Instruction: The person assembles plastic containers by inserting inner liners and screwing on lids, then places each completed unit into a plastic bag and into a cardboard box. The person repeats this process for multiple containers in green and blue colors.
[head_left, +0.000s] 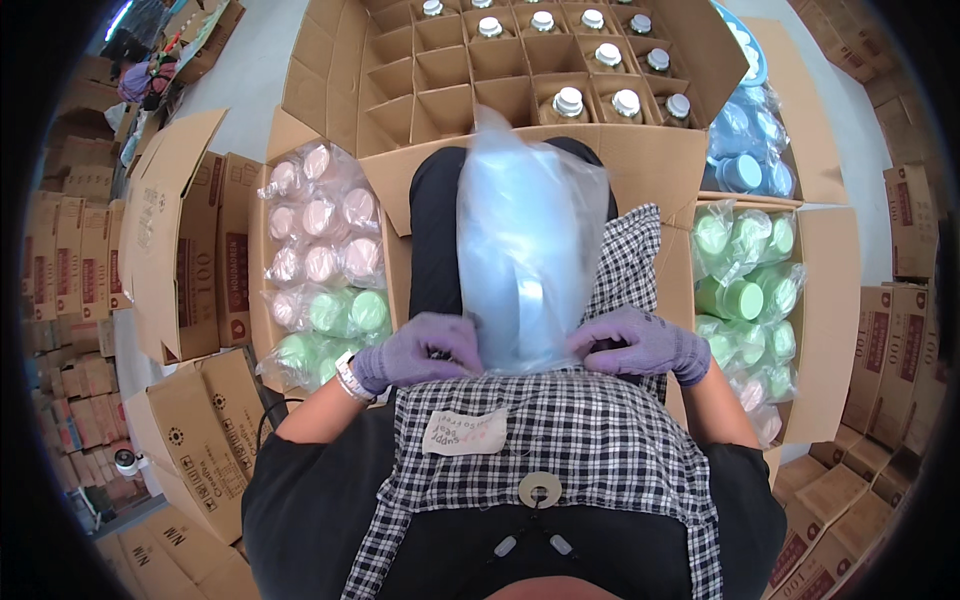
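A light-blue plastic jug with a handle (517, 247) lies over my lap inside a clear plastic bag (589, 202), blurred by motion. My left hand (424, 349), in a purple knit glove, pinches the bag's near left corner. At the near right corner, my right hand (637, 345), gloved alike, has its fingers curled on the bag's edge. The fingertips are partly blurred. Beneath the bag is my black-and-white checked apron (555, 427). Just beyond my knees stands a divided cardboard carton (536, 142) with white-capped clear bottles (568, 105) in several cells.
To the left, a carton (266, 187) holds bagged pink cups (319, 217) and green ones (326, 311). Bagged green jugs (739, 298) fill a box on the right, with blue jugs (739, 172) behind. Stacked cartons (874, 360) line both sides. A person (142, 79) is far left.
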